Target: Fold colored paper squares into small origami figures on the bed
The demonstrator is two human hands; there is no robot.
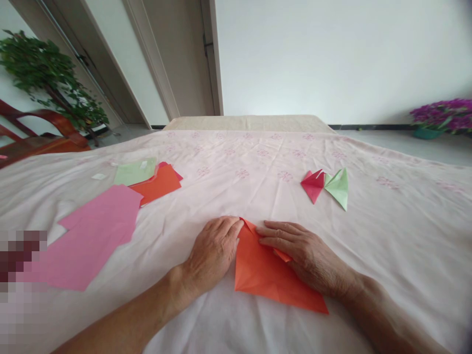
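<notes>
An orange sheet of origami paper (271,278) lies on the cloth in front of me, with a fold along its upper right side. My left hand (218,248) is closed at its top corner, fingertips pinching the paper; the thumb is partly hidden. My right hand (304,253) rests flat across the folded side, fingers stretched out and a small orange flap (282,255) showing under them. Beyond the right hand lie two folded paper pieces side by side, one red (313,186) and one light green (338,188).
Pink sheets (98,231) overlap at the left, near orange paper (162,184) and a light green pack (135,171). A pale flowered cloth (236,164) with wrinkles covers the surface. A wooden chair (44,128) and purple flowers (442,115) stand beyond it.
</notes>
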